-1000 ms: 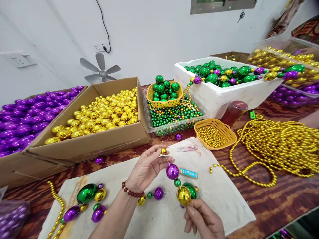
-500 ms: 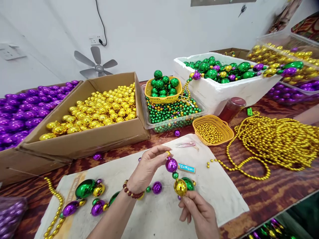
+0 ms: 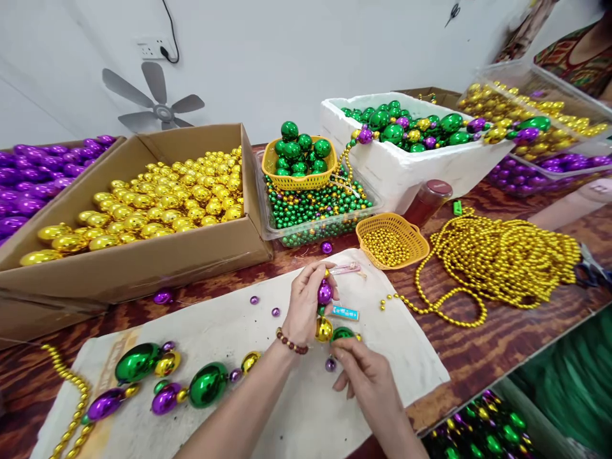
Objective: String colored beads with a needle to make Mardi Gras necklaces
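Note:
My left hand (image 3: 303, 306), with a beaded bracelet at the wrist, is closed on the upper end of a bead strand, around its purple ball (image 3: 325, 292). Below hangs a shiny gold ball (image 3: 324, 329) of the same strand. My right hand (image 3: 368, 376) pinches the strand just under that ball, against a green ball (image 3: 342, 333); the exact grip is partly hidden. A small purple bead (image 3: 330, 364) shows beneath these fingers. To the left, a string of large green, purple and gold beads, including a green oval bead (image 3: 209, 384), lies on the white cloth (image 3: 229, 325).
Behind the cloth stand a cardboard box (image 3: 143, 261) of gold beads, a clear tray (image 3: 320, 233), an orange basket (image 3: 415, 245) and a white foam box (image 3: 368, 153). Gold bead chain (image 3: 502, 261) and scissors (image 3: 590, 264) lie right. A person (image 3: 581, 60) is at far right.
The view has swung right. My left hand now wraps more of the purple ball, and my right fingers have moved up against the green ball. Scissors have come into view.

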`<state>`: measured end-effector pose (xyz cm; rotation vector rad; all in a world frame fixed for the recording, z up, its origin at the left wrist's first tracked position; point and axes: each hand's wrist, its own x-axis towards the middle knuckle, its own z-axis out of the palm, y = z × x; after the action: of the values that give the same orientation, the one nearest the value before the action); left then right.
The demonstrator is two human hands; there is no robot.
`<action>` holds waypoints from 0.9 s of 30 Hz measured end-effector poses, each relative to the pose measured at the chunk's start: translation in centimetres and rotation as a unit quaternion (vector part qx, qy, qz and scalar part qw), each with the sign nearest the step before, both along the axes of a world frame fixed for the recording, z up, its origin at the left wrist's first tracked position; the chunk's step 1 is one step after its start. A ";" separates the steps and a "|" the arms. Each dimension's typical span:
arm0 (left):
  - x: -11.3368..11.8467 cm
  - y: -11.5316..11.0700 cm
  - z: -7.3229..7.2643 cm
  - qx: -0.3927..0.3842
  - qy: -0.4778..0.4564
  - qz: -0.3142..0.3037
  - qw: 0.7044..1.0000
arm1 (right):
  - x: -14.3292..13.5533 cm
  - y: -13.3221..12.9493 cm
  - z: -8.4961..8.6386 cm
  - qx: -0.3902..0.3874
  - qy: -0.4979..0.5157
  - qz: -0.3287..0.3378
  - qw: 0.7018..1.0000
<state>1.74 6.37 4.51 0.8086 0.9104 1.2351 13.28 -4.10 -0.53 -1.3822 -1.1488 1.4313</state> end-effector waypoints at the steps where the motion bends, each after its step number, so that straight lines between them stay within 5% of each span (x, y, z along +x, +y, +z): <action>1: -0.1 0.4 0.1 0.010 0.018 -0.028 0.999 | 0.7 0.8 0.6 0.020 -0.016 -0.013 1.000; 5: -0.2 1.2 0.8 0.059 0.109 -0.146 0.981 | 2.9 5.6 3.3 0.097 0.022 -0.099 0.990; 10: 0.0 1.6 0.8 0.091 0.147 -0.206 0.963 | 3.0 10.7 3.6 0.097 0.162 -0.054 0.980; 17: 0.1 1.3 0.4 0.077 0.170 -0.181 0.966 | 1.9 11.0 2.2 0.113 0.173 -0.058 0.977; 27: 0.9 -0.4 1.8 -0.013 0.166 -0.231 0.959 | 5.9 12.9 5.5 0.164 0.237 -0.211 0.934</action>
<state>2.62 5.95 6.29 1.1543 0.9331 0.6882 19.14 8.83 4.94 -0.9073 -0.6832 1.1138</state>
